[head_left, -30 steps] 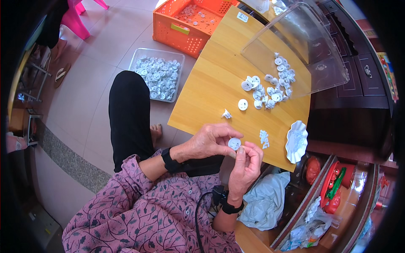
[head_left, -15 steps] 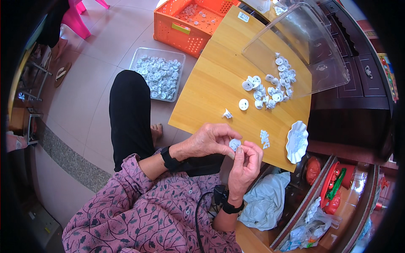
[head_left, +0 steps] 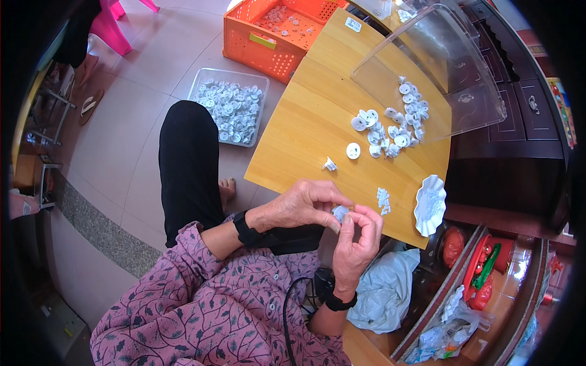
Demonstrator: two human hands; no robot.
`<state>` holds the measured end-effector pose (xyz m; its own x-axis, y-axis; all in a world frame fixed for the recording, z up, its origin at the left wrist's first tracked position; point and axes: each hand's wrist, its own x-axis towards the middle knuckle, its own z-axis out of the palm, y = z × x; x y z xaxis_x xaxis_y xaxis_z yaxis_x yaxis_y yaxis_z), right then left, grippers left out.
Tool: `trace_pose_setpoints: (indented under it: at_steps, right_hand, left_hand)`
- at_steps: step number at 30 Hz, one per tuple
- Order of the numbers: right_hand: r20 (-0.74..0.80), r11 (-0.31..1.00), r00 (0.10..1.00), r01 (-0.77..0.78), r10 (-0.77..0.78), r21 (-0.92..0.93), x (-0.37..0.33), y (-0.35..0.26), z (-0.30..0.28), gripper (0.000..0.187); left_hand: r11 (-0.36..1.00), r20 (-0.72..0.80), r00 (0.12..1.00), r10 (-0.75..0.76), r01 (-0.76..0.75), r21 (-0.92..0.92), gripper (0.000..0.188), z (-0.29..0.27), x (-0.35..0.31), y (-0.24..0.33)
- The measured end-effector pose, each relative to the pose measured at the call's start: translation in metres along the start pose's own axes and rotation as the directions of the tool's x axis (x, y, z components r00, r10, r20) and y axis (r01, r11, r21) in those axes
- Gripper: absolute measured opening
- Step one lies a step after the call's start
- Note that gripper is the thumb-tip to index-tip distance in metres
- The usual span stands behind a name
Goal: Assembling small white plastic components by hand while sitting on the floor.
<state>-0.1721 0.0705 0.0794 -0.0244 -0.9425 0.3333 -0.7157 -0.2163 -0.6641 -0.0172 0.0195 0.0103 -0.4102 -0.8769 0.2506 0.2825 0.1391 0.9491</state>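
Note:
Between both hands, just off the table's near edge, is a small round white plastic part (head_left: 339, 213), partly covered by fingers. My left hand (head_left: 305, 202) pinches it from the left with thumb and fingers. From the right, my right hand (head_left: 359, 236) presses thumb and fingertips against it; whether a smaller piece is in that pinch is hidden. Similar white round parts (head_left: 401, 141) with slotted faces lie heaped on the yellow table (head_left: 293, 137). Two sit apart, one flat and one tipped. Tiny pale pieces (head_left: 383, 201) lie near my right hand, beside a scalloped white dish (head_left: 430, 206) holding more.
A clear bin (head_left: 264, 116) full of white parts stands on the floor, near an orange crate (head_left: 262, 53). A transparent plastic box (head_left: 482, 119) rests tilted on the far right of the table. An open drawer (head_left: 519, 305) and a pale bag (head_left: 384, 293) are at the lower right.
My right fingers have shifted slightly up and right over the round part. More of the part is now covered, and its face is turned less toward view.

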Motion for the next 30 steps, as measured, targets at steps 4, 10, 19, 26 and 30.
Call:
trace_pose_setpoints:
  at_steps: [4,10,19,26,30]
  right_hand:
    - [0.013,1.000,0.999,0.031,-0.031,0.000,-0.0003,-0.0009,-0.0034,0.006]
    - [0.037,0.999,0.998,0.045,-0.044,-0.019,-0.0004,-0.0056,-0.0048,0.006]
    - [0.044,1.000,0.999,0.014,-0.014,-0.011,-0.0002,-0.0016,0.0021,0.006]
    - [0.045,0.998,0.999,-0.029,0.026,0.055,0.0013,0.0007,0.0044,0.009]
    - [0.066,0.996,0.997,-0.034,0.029,0.079,0.0026,-0.0010,0.0031,0.008]
  left_hand:
    - [1.000,0.042,0.999,-0.003,0.002,0.013,0.047,-0.0011,0.0001,0.0056]
    - [0.996,0.032,0.995,0.090,-0.090,0.010,0.046,-0.0013,0.0000,-0.0012]
    - [0.995,0.049,0.999,-0.006,0.011,-0.095,0.044,-0.0051,-0.0018,-0.0001]
    - [0.988,0.073,0.996,-0.054,0.064,-0.143,0.046,-0.0049,-0.0029,-0.0038]
    - [0.889,0.087,0.981,-0.172,0.193,-0.416,0.044,-0.0032,-0.0041,-0.0038]
